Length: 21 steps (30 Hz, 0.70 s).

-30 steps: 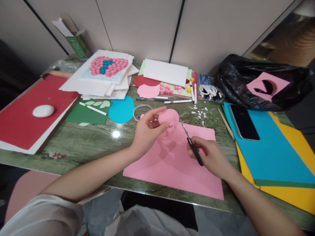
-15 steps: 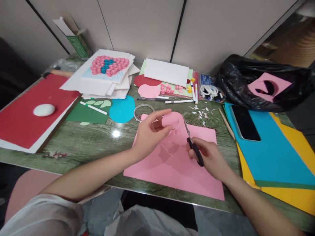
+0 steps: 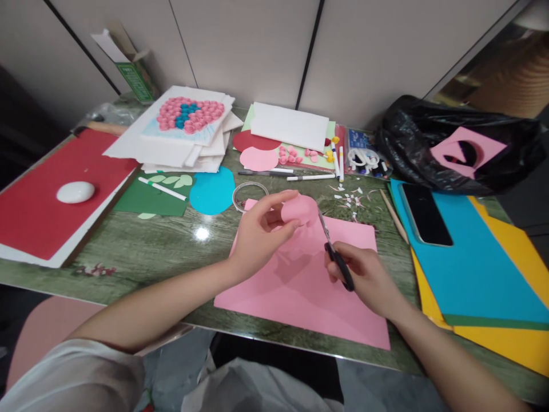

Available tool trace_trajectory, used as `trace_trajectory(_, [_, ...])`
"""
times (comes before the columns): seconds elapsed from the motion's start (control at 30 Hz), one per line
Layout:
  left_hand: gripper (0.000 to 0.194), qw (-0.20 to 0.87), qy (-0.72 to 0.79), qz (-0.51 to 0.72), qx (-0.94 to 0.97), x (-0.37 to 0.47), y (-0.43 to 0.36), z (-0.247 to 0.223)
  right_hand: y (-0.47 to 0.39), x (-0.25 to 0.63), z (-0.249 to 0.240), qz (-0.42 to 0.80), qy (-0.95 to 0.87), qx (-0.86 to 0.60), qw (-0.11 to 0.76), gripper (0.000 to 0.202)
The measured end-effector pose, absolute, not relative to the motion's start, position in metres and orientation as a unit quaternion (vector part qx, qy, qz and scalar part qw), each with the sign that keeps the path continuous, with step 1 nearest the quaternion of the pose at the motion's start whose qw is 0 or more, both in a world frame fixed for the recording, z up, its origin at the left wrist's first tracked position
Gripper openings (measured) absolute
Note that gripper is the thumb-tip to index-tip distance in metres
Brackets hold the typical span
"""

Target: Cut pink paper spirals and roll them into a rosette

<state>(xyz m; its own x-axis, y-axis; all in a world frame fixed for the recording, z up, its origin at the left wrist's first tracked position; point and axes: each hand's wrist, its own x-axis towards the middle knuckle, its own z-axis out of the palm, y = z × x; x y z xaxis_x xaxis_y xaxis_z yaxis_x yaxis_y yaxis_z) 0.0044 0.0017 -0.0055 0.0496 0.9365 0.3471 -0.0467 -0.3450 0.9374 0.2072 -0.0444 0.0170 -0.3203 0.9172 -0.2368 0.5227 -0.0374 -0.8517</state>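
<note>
My left hand (image 3: 261, 234) pinches a small curved piece of pink paper (image 3: 302, 209) between thumb and fingers, raised over the large pink sheet (image 3: 309, 303). My right hand (image 3: 358, 272) is closed round the black handles of a pair of scissors (image 3: 338, 266). The scissors' blades point up and away, with the tips at the right edge of the pink piece. Whether the blades are apart is too small to tell. A metal ring (image 3: 250, 184) lies on the table just beyond my left hand.
Paper scraps (image 3: 349, 200) lie behind the sheet. At the right are a phone (image 3: 426, 214) on blue paper (image 3: 484, 269) and a black bag (image 3: 412, 149). A red sheet (image 3: 38, 206) with a white oval object (image 3: 75, 192) is at the left. A rose picture (image 3: 191, 117) tops a stack.
The pink piece has turned slightly in my left hand, and its right side sits a little lower. The scissors have shifted only slightly.
</note>
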Motion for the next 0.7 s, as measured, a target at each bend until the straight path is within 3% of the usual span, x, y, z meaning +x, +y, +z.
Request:
trace_trajectory(0.53, [0.041,0.419,0.393,0.575,0.583,0.0035,0.0022,-0.0032,-0.044,0.2108,0.0156,0.472,-0.658,-0.547,0.212,0.017])
trace_trajectory(0.7, [0.042,0.415,0.396,0.575,0.584,0.003,0.0022,-0.0046,-0.0437,0.2112,0.0147,0.469,-0.664,-0.543,0.211,0.025])
